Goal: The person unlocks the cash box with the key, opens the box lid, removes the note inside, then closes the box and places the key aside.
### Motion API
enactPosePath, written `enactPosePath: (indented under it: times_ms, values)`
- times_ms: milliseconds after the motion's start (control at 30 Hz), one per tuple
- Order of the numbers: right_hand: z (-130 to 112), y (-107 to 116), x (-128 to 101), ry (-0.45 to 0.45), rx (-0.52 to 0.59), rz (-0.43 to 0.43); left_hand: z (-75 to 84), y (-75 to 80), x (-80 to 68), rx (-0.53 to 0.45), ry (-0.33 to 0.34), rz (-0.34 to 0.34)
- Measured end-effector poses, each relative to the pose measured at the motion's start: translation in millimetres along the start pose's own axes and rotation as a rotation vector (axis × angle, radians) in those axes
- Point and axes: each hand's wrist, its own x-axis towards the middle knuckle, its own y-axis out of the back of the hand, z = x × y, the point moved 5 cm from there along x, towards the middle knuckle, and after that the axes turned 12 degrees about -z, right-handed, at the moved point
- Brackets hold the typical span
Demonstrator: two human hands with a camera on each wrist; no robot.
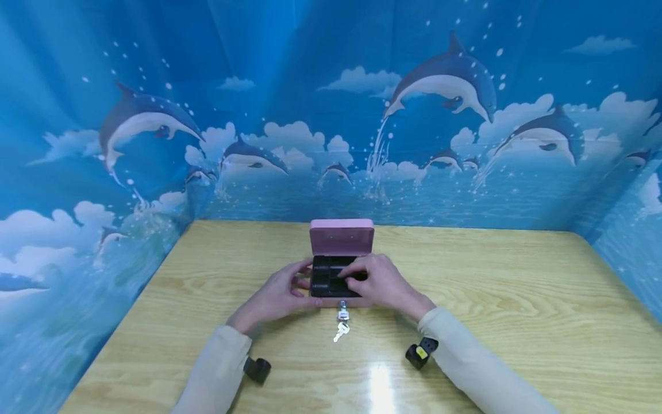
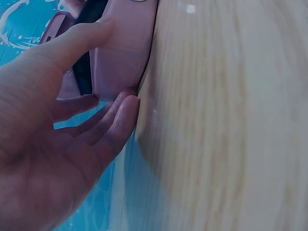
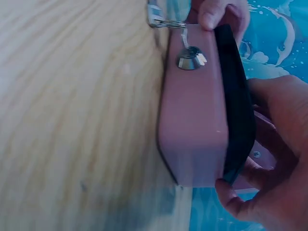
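A small pink box (image 1: 341, 237) stands mid-table with its lid raised, and a black tray (image 1: 331, 277) sits in its base. My left hand (image 1: 296, 283) holds the box's left end, thumb on the top edge and fingers against the side. In the left wrist view the left hand (image 2: 111, 65) grips the pink box (image 2: 122, 48) beside the black tray (image 2: 84, 72). My right hand (image 1: 363, 273) grips the tray's right end. The right wrist view shows the right hand (image 3: 248, 144) curled round the black tray (image 3: 238, 106) above the pink box (image 3: 192, 120). A key (image 3: 190, 57) sits in the front lock.
A bunch of keys (image 1: 342, 323) hangs from the lock onto the wooden table (image 1: 517, 299). Blue dolphin-print curtains (image 1: 155, 115) wall in the table's back and sides. Black wrist cameras (image 1: 421, 352) are strapped under both sleeves.
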Motion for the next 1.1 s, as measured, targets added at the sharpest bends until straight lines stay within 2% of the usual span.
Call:
enactPosePath:
  times_ms: [167, 367, 500, 667, 933, 1100]
  values:
    - [-4, 9, -2, -0.033, 0.05, -0.013, 0.2, 1.0, 0.9, -0.007, 0.006, 0.004]
    - [-10, 15, -5, -0.029, 0.028, -0.02, -2.0, 2.2, -1.0, -0.012, 0.018, 0.003]
    - [-11, 19, -11, -0.027, 0.017, -0.012, -1.8, 3.1, -1.9, -0.018, 0.003, -0.012]
    - [-6, 24, -20, -0.047, 0.026, 0.017, -0.5, 3.0, -1.0, -0.026, -0.005, -0.033]
    - [2, 31, -35, -0.079, 0.033, 0.048, 0.2, 2.4, 0.0, -0.014, 0.028, -0.06]
    - [7, 37, -44, -0.103, 0.037, 0.063, 1.6, 2.6, -0.7, -0.006, 0.008, -0.085]
